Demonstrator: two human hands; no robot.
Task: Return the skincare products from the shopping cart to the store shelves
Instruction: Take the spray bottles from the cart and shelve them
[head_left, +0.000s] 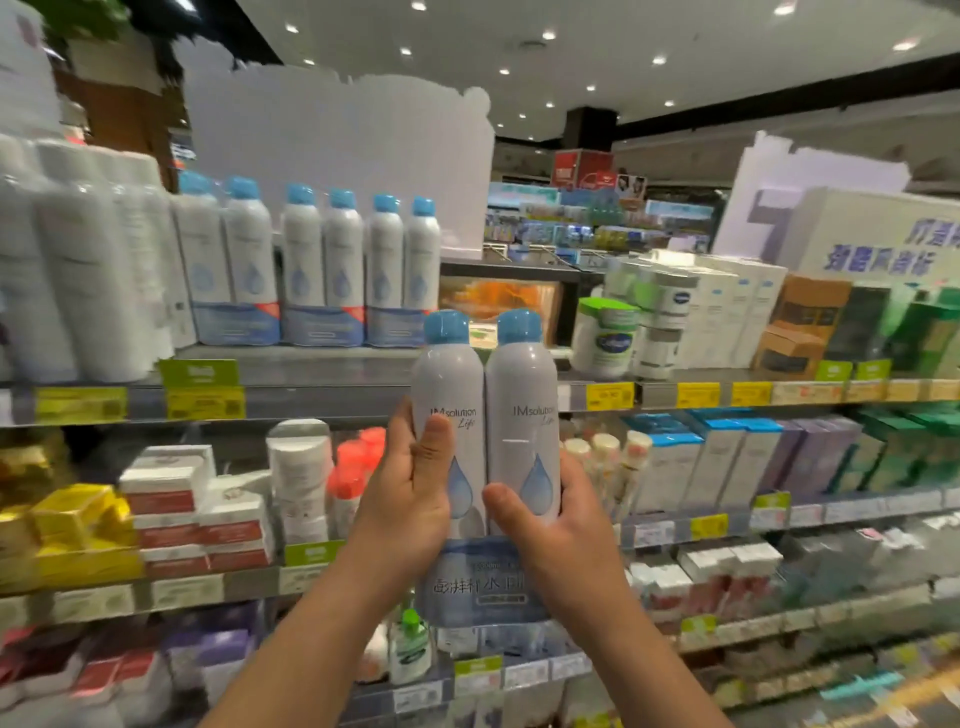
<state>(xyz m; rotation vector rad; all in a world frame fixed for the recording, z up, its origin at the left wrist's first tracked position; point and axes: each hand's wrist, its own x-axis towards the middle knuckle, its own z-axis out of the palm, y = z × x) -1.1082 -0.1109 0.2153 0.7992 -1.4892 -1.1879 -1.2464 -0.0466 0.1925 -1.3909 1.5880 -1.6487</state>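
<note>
Two hands on one twin-pack of blue-capped spray bottles (485, 441): left hand (410, 499) wrapped round the left bottle with thumb pressed flat on its front, right hand (545, 519) cupping the right bottle from the side and low, thumb across the seam, probably because the pair is tall and only banded by a printed sleeve at the base. Held upright, label out, in front of the top shelf edge (322, 387), apparently lined up with the bare gap just right of the matching twin-packs (317, 270) and left of the green-lidded jar (605, 338). Not yet on the shelf; cart out of view.
</note>
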